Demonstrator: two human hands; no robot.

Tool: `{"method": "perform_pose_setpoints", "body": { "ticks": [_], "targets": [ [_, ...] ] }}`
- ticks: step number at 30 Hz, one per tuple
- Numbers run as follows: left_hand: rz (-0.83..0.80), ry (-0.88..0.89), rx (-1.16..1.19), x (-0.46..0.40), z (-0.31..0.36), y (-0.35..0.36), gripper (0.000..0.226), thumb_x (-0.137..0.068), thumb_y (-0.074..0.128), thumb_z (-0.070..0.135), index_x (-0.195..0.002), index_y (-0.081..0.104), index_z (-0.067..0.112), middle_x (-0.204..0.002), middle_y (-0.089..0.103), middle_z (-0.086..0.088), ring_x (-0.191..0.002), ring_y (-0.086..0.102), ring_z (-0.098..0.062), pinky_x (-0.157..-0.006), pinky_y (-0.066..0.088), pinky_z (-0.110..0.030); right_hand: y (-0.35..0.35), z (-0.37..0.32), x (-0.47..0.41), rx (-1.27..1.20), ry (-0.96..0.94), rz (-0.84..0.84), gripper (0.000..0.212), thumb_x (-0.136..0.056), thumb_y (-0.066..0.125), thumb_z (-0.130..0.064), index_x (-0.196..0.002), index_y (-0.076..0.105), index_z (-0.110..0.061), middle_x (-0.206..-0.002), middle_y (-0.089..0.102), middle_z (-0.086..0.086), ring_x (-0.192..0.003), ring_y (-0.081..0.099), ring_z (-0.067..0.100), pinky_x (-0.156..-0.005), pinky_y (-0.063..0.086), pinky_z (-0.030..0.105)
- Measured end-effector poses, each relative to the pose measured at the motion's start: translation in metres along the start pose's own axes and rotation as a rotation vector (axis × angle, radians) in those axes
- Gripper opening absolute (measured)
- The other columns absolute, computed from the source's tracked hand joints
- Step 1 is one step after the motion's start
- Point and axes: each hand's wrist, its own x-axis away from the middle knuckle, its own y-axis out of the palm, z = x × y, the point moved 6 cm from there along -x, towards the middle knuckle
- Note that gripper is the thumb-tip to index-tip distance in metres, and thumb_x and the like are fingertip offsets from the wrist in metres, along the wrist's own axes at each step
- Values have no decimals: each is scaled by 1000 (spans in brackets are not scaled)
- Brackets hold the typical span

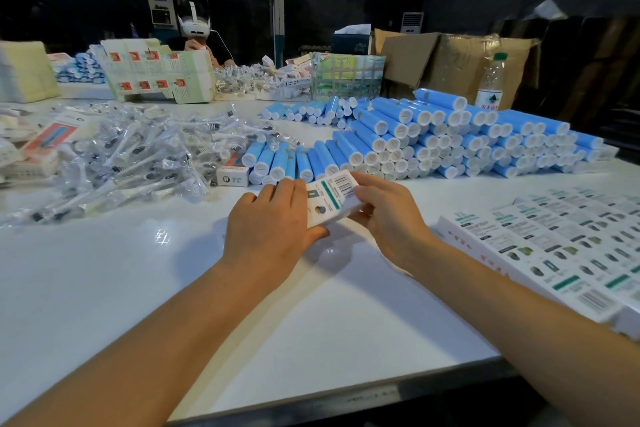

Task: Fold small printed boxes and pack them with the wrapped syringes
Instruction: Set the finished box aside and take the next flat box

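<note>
Boxes wait flat and printed in a stack (561, 253) along the right edge of the white table (104, 270), laid close so the right hand can draw one without stretching. Blue tubes (450, 142) are heaped across the far middle, and wrapped syringes (131, 156) lie piled to the left, both within reach for packing. One small box (330, 199) sits raised between both hands: left hand (273, 229) grips its near end, right hand (388, 215) pinches the other side, probably squaring it.

Left fingers (277, 189) partly behind printed box (330, 199).
</note>
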Motion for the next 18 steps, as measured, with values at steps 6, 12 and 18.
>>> {"method": "perform_pose_setpoints", "body": {
  "ticks": [6,12,18],
  "targets": [
    [-28,-74,31,0,-9,5,78,-84,28,69,-141,22,16,-132,42,1,-116,45,-18,-81,38,-30,-11,-12,4,442,-268,157,7,-87,66,-21,-80,63,-21,-81,65,-4,-71,57,6,-57,46,13],
    [-33,-76,18,0,-8,4,78,-85,27,70,-141,21,16,-131,42,2,-115,46,-17,-77,35,-29,-8,-16,7,553,-386,205,14,-88,65,-19,-75,59,-17,-75,60,-3,-64,50,5,-53,41,9],
    [-38,-79,17,0,-5,3,77,-85,28,69,-141,22,15,-131,42,1,-116,45,-17,-76,34,-28,-6,-16,9,625,-430,233,15,-90,63,-19,-76,58,-20,-80,59,-1,-65,49,6,-57,39,8]
  ]
}}
